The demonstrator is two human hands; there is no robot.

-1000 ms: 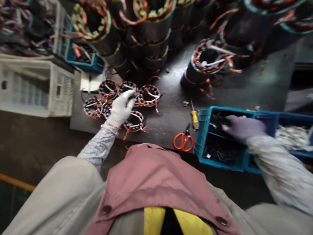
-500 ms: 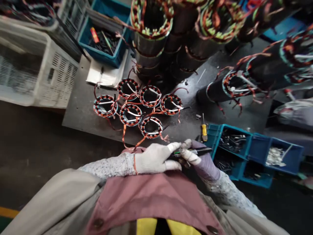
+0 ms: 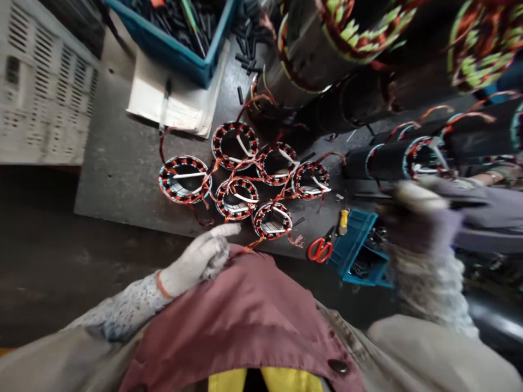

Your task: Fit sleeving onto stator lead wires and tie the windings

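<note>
My left hand (image 3: 208, 253), in a white knit glove, is at the table's front edge with its fingers stretched out, just below the wound motor stators. Nothing shows in it. Motion smears my right hand (image 3: 425, 212), which is up at the right, in front of the lying dark cylinders. Its fingers look closed around a dark, long thin thing (image 3: 466, 202) that sticks out past the fist; its kind is too blurred to tell. Several ring-shaped stators (image 3: 185, 179) with orange windings and white strips stand grouped on the table. Orange lead wires (image 3: 254, 245) hang from the nearest one.
Red-handled scissors (image 3: 320, 250) and a yellow-handled screwdriver (image 3: 343, 222) lie by blue bins (image 3: 355, 245). A notebook (image 3: 151, 98) with a pen sits below a blue crate (image 3: 208, 65) of black tubes. Tall stator stacks (image 3: 302, 60) stand behind. Another person's arm (image 3: 488, 177) is at right.
My hands have come apart: the right has swung up and rightward with the dark thing, the left has moved left and opened. The view has shifted closer; the scissors now show.
</note>
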